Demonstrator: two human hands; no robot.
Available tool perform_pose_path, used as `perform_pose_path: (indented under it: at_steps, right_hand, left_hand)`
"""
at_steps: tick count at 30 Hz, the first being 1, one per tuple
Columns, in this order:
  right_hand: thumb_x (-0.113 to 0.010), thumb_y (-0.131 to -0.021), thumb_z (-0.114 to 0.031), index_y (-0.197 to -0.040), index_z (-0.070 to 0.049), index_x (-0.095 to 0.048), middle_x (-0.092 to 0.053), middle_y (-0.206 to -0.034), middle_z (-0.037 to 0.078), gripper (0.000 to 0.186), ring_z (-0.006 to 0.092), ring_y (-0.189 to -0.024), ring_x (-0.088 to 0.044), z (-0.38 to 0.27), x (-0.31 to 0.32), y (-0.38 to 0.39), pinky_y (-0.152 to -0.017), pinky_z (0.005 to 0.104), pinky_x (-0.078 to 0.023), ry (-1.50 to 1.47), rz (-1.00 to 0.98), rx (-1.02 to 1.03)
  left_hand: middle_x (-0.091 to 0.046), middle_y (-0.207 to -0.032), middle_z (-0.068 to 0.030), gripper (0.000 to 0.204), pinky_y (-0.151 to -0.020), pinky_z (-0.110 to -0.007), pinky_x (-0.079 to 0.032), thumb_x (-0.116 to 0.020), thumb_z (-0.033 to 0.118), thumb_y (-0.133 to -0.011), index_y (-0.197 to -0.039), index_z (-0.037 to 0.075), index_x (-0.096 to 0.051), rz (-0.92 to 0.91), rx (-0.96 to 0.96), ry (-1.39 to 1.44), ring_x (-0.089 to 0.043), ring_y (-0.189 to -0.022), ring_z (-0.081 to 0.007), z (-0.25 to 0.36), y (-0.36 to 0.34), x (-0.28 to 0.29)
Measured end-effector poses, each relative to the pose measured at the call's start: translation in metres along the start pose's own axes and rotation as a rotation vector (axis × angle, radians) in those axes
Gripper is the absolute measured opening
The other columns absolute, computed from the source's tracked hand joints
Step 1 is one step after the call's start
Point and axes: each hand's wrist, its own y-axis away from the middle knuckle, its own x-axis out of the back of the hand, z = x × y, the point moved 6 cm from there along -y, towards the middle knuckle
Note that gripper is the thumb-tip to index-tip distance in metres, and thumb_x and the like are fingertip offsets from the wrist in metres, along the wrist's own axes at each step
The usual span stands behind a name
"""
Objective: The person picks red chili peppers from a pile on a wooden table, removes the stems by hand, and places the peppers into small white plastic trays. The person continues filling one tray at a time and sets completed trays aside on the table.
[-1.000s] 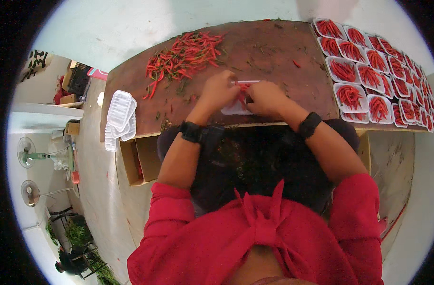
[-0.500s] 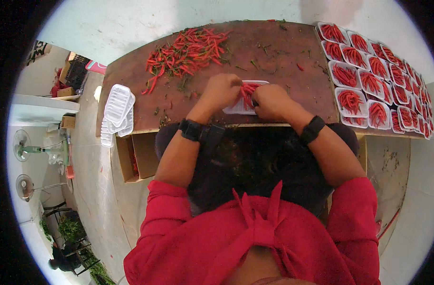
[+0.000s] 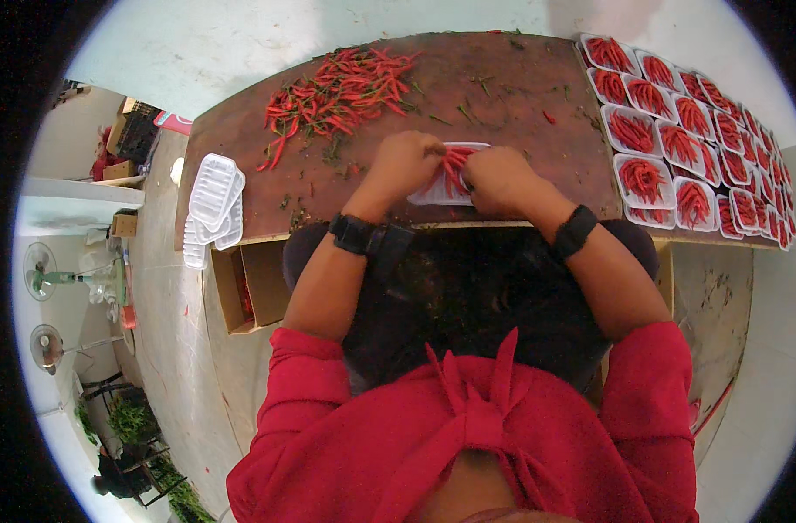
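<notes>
A white plastic tray (image 3: 441, 196) holding red chillies (image 3: 454, 161) lies at the table's front, between my hands. My left hand (image 3: 402, 166) is pinched at the chillies on the tray's left side, its fingertips against them. My right hand (image 3: 502, 179) is curled at the tray's right side, knuckles up, touching the bunch; what its fingers hold is hidden. A loose pile of red chillies (image 3: 341, 96) with green stems lies on the brown table (image 3: 528, 105) beyond my hands. A stack of empty white trays (image 3: 215, 196) rests at the table's left end.
Many filled chilli trays (image 3: 642, 179) cover the table's right end. Cardboard boxes (image 3: 263, 283) are under the table. Along the left stand fans (image 3: 40, 270), a black crate (image 3: 136, 131) and green plants (image 3: 132, 414). A person in dark clothing (image 3: 119, 479) is at the lower left.
Over the last second the view has shifted slightly. Both my hands have stayed at the tray with small finger movements, and the chillies between them show more clearly.
</notes>
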Motion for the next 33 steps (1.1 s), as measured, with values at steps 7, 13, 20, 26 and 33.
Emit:
perform_pose_path:
  at_steps: [7, 13, 20, 26, 33]
  right_hand:
    - [-0.061, -0.063, -0.014, -0.071, -0.008, -0.067, -0.065, -0.076, 0.015, 0.011, 0.0329, -0.074, -0.064, -0.0005, 0.0013, 0.0006, -0.064, 0.0430, -0.050, 0.102, 0.043, 0.059]
    - [-0.062, -0.063, -0.014, -0.072, -0.008, -0.067, -0.066, -0.078, 0.015, 0.012, 0.0319, -0.075, -0.065, 0.0002, -0.0002, -0.0019, -0.065, 0.0419, -0.051, 0.139, -0.022, 0.036]
    - [-0.063, -0.064, -0.016, -0.072, -0.008, -0.067, -0.066, -0.079, 0.016, 0.012, 0.0318, -0.076, -0.065, -0.0006, 0.0004, -0.0001, -0.067, 0.0421, -0.051, 0.127, -0.041, 0.025]
    - [-0.065, -0.065, -0.019, -0.074, -0.007, -0.067, -0.066, -0.081, 0.016, 0.015, 0.0315, -0.077, -0.065, -0.0006, -0.0013, -0.0018, -0.068, 0.0420, -0.051, 0.153, -0.067, 0.004]
    - [-0.063, -0.066, -0.019, -0.079, -0.007, -0.068, -0.066, -0.082, 0.016, 0.018, 0.0328, -0.077, -0.064, 0.0068, -0.0003, -0.0062, -0.068, 0.0430, -0.051, 0.111, -0.085, -0.059]
  left_hand:
    - [-0.064, -0.090, -0.0153, 0.022, -0.077, -0.040, -0.048, -0.059, 0.023, -0.078, -0.090, 0.008, -0.068, -0.013, 0.023, -0.009, -0.061, -0.087, -0.0330, -0.0005, 0.0005, -0.0009]
    - [-0.064, -0.091, -0.0151, 0.021, -0.077, -0.040, -0.048, -0.060, 0.022, -0.076, -0.090, 0.008, -0.068, -0.012, -0.006, -0.004, -0.061, -0.086, -0.0330, 0.0010, 0.0000, -0.0003]
    - [-0.064, -0.089, -0.0153, 0.021, -0.076, -0.041, -0.048, -0.061, 0.022, -0.074, -0.088, 0.006, -0.067, -0.005, 0.027, 0.016, -0.061, -0.085, -0.0338, 0.0008, 0.0001, -0.0009]
    - [-0.063, -0.088, -0.0159, 0.020, -0.075, -0.042, -0.048, -0.060, 0.022, -0.074, -0.085, 0.006, -0.066, 0.008, 0.038, 0.009, -0.061, -0.084, -0.0348, -0.0010, 0.0000, -0.0023]
    - [-0.063, -0.082, -0.0141, 0.013, -0.073, -0.042, -0.048, -0.061, 0.017, -0.072, -0.081, 0.009, -0.065, 0.058, 0.020, 0.016, -0.060, -0.082, -0.0335, 0.0017, 0.0006, -0.0012]
